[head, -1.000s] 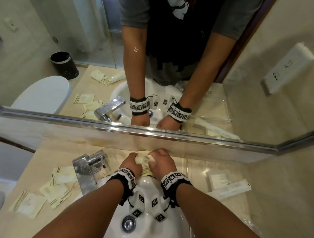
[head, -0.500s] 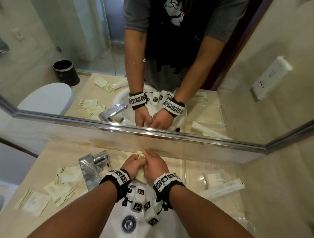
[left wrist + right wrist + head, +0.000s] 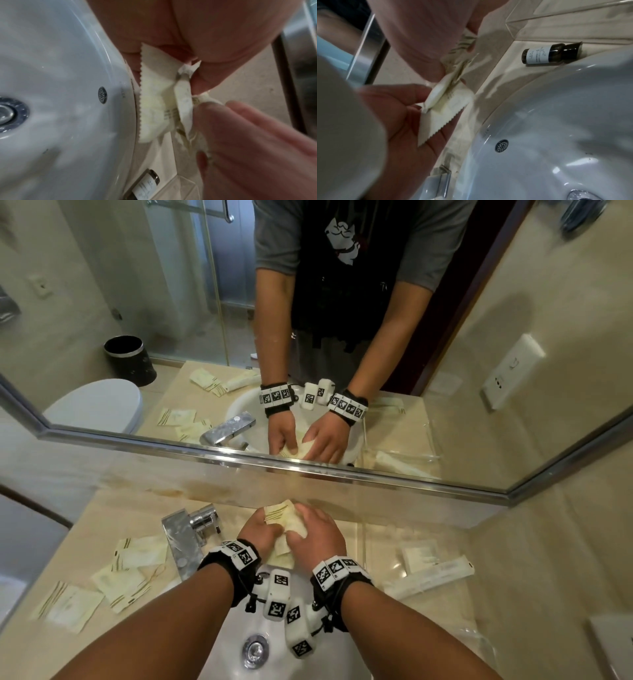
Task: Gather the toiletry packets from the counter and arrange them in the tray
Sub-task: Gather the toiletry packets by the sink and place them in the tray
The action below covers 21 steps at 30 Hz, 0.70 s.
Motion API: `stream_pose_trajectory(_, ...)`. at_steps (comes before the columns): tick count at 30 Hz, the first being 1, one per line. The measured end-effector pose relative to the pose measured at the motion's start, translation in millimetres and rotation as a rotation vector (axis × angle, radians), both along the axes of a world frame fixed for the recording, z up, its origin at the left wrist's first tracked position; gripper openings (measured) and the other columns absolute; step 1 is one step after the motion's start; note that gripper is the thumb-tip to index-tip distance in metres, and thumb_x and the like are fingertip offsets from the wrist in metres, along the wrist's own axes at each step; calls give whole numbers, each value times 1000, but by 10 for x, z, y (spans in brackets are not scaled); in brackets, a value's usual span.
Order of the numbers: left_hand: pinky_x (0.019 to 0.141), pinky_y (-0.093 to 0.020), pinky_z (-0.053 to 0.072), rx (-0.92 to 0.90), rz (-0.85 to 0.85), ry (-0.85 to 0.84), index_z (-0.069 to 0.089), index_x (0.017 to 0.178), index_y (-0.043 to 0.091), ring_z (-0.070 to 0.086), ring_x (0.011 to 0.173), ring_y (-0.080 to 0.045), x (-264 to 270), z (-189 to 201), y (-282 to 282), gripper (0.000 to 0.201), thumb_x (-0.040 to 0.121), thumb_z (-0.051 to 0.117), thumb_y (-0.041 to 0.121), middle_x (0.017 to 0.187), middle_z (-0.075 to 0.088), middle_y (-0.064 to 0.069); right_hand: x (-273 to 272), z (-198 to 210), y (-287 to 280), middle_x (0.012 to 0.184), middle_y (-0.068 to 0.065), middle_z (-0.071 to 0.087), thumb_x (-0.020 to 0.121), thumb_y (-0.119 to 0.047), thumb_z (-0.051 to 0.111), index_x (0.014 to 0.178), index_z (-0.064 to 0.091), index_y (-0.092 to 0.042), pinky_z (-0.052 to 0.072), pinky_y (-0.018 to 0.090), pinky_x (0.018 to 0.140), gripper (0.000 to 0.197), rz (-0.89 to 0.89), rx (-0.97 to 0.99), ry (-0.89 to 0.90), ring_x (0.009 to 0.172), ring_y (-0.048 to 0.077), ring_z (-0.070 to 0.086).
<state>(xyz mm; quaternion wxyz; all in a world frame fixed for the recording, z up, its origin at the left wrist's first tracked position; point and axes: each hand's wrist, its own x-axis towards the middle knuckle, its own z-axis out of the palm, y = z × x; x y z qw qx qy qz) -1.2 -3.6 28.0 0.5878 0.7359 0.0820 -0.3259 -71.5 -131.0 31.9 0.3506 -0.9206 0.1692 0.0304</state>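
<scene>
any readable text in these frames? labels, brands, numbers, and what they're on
None reads clearly.
Bottle: white label, print too small.
Sink: rim mark by the overflow hole, too blurred.
Packets, gripped by left hand and right hand: stripes and faint print, unreadable.
Wristbands: square marker codes, no words.

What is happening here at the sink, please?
A person stands at a bathroom counter and gathers cream toiletry packets. Both the left hand and the right hand hold a small bunch of packets together, just behind the sink and below the mirror. More packets lie loose on the counter left of the faucet. The clear tray on the right already has a few items in it. A small dark bottle lies beside the sink.
</scene>
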Motion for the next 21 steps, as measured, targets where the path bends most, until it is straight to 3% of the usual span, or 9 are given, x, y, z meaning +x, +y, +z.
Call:
stream_pose_trajectory(3,97,-52,51,3,-27,-3,60,112,17,67,101,-30,85,-83,88,46,67,58,10,106,71,-10,-20,-7,-26,150,-8,43,83,-56,58,150,38,-35,37,34,111,73,-54,120,64,137,16,41)
stream_pose_trajectory(5,97,-53,51,-2,-50,-4,60,110,20,67,102,-31,122,-107,125,46,64,59,17,108,71,-9,-31,-20,-62,143,-5,53,87,-52,59,147,45,-29,44,34,105,66,-116,254,77,126,16,53)
stream_pose_trajectory(8,98,-48,51,20,-111,-62,59,114,21,66,103,-28,54,112,142,35,79,62,24,113,69,-6,-75,9,-101,108,-6,73,87,-42,65,125,67,-25,57,39,89,41,-183,377,110,94,12,68)
stream_pose_trajectory(10,99,-46,50,53,-102,-92,58,121,23,64,104,-27,17,159,162,28,94,57,22,116,67,-7,-106,47,-84,93,-5,75,85,-45,67,114,69,-25,62,40,76,35,-213,447,153,81,14,72)
stream_pose_trajectory(12,99,-48,50,36,-67,-83,59,120,27,64,103,-26,-37,159,187,24,97,52,27,116,67,-5,-136,99,-43,88,1,76,82,-54,64,107,67,-24,63,45,68,38,-228,512,207,74,20,74)
stream_pose_trajectory(14,98,-49,50,-10,-29,-69,60,120,32,66,102,-24,-105,177,180,29,93,51,38,113,69,-1,-160,133,25,90,6,77,81,-63,56,104,66,-22,62,54,76,48,-200,615,269,78,28,75)
stream_pose_trajectory(17,98,-46,50,-74,-29,-58,51,133,38,66,102,-23,-199,253,145,39,94,50,38,114,69,1,-186,216,109,95,11,78,92,-56,49,102,67,-21,57,58,89,40,-105,733,336,89,37,75)
stream_pose_trajectory(19,96,-46,52,-75,-64,-71,43,141,39,67,101,-24,-224,309,141,48,95,52,33,117,68,0,-219,243,97,97,9,78,92,-44,57,110,65,-20,58,54,89,32,-125,767,330,90,34,75)
stream_pose_trajectory(21,95,-48,53,-73,-114,-59,38,145,37,67,102,-26,-232,371,167,61,90,60,25,118,67,-1,-260,240,38,99,6,78,85,-37,68,120,63,-20,60,52,87,40,-143,751,304,89,29,76)
